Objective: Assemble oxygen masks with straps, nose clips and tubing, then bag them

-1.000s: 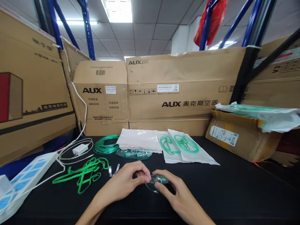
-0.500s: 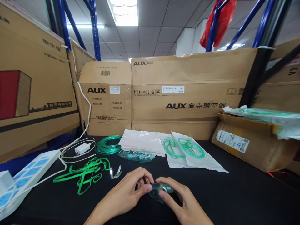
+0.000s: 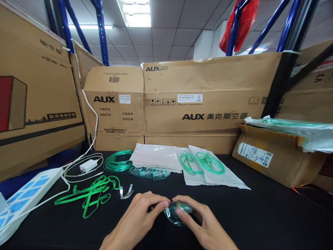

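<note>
While my right hand (image 3: 206,219) clamps the clear green mask (image 3: 175,219) between thumb and fingers, my left hand (image 3: 142,213) pinches its edge beside a small metal strip (image 3: 168,212).

We've got a black tabletop (image 3: 260,218) here: green straps (image 3: 96,185), metal strips (image 3: 127,196) and a power strip (image 3: 32,192) left of our left hand (image 3: 143,214), a cardboard box (image 3: 282,156) way off right of our right hand (image 3: 205,219), plus coiled tubing (image 3: 110,166) and white packets (image 3: 156,157) out past both.
</note>
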`<state>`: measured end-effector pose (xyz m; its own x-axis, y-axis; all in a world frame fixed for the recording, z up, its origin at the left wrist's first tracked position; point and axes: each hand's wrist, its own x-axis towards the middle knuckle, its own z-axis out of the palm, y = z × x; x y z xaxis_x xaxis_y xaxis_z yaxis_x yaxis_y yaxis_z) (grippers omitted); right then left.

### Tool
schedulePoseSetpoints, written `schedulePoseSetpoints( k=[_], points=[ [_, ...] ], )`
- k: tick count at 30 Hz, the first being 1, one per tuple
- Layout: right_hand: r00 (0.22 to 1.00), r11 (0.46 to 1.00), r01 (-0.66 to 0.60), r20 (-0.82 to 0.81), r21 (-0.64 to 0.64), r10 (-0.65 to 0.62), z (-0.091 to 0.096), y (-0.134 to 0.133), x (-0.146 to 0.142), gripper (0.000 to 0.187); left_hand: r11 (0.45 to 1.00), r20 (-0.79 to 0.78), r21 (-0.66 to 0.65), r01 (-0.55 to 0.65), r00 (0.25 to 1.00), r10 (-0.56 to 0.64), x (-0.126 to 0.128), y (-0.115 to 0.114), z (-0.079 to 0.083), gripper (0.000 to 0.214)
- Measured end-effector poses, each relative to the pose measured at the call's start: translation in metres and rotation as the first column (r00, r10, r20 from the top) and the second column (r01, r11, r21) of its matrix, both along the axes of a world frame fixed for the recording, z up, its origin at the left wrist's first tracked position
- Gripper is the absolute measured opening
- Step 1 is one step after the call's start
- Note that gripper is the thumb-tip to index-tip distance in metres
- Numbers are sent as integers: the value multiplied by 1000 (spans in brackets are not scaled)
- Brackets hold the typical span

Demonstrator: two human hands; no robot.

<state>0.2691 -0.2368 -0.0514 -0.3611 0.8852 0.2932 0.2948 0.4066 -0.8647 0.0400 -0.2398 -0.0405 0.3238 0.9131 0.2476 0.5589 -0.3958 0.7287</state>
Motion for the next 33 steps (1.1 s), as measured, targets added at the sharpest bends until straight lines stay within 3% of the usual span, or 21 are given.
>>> schedulePoseSetpoints(
  k=[7, 16, 20, 23, 28, 31, 33],
  points=[
    [999, 999, -36, -17, -4, 36, 1, 1, -1, 26, 997, -1, -47, -57, 998, 57, 4, 0, 1, 28],
    [998, 998, -62, -17, -9, 62, 6, -1, -1, 27, 995, 69, -15, -94, 993, 95, 8, 2, -5, 20],
    [1000, 1000, 11, -4, 20, -11, -3, -1, 2, 28, 978, 189, -81, -191, 961, 204, 13, 3, -8, 27],
    [998, 996, 62, 18, 69, -63, -12, 1, 4, 29, 960, 173, -124, -251, 947, 270, 17, 0, -8, 36],
    [999, 987, 50, -6, 154, -50, -15, 5, -3, 26, 962, 230, -132, -238, 937, 263, 17, -6, -9, 46],
    [999, 978, 50, -21, 200, -47, -15, 8, -9, 22, 954, 326, -230, -194, 908, 263, 16, -6, -12, 51],
    [999, 971, 42, 11, 233, -46, -20, 10, -11, 33, 942, 384, -307, -138, 887, 255, 17, -4, -16, 61]
  ],
)
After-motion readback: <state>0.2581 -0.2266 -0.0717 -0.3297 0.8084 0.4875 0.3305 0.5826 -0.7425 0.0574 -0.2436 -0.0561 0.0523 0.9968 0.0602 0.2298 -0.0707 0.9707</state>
